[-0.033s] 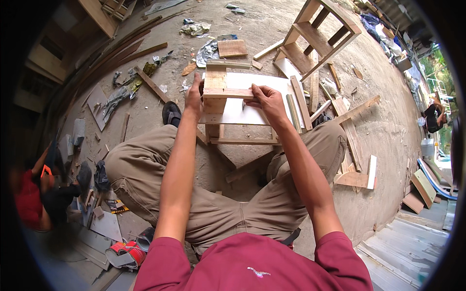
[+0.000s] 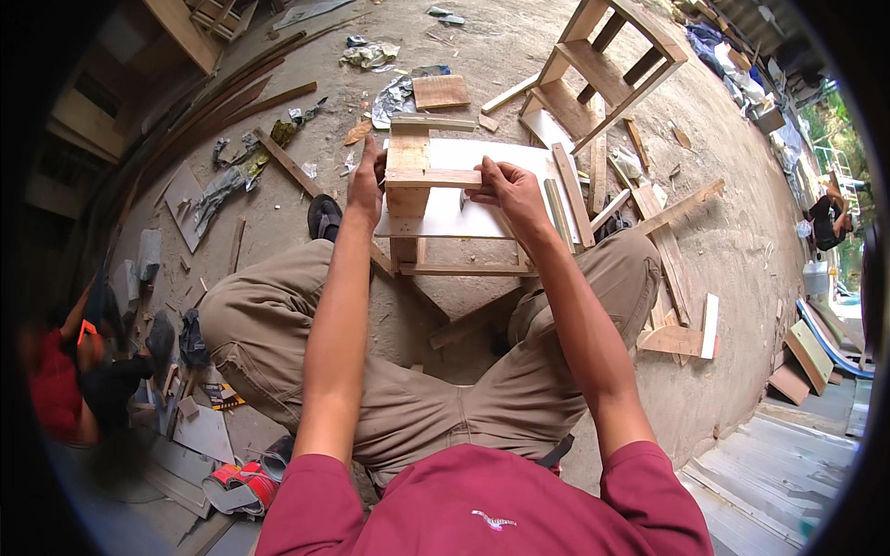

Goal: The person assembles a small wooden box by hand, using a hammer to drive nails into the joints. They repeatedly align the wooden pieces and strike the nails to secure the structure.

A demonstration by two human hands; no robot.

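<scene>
Between my hands stands a small wooden frame, with a short board point(image 2: 409, 150), a near slat point(image 2: 436, 177) and a far slat point(image 2: 438, 122) stretching right from it. My left hand point(image 2: 366, 182) grips the frame's left side, its fingers partly hidden behind the board. With thumb and fingers, my right hand point(image 2: 508, 195) pinches the right end of the near slat. Under the frame lies a white panel point(image 2: 450, 224) on a low wooden stand point(image 2: 464, 271) between my legs. Loose wooden strips point(image 2: 572, 190) rest at the panel's right side.
An open wooden frame point(image 2: 593, 74) stands at the far right. Scrap boards point(image 2: 666, 246) lie by my right knee, and crumpled wrapping point(image 2: 394, 100) beyond the panel. Red cans point(image 2: 243, 486) are at lower left. Another person in red point(image 2: 57, 375) sits at the left edge.
</scene>
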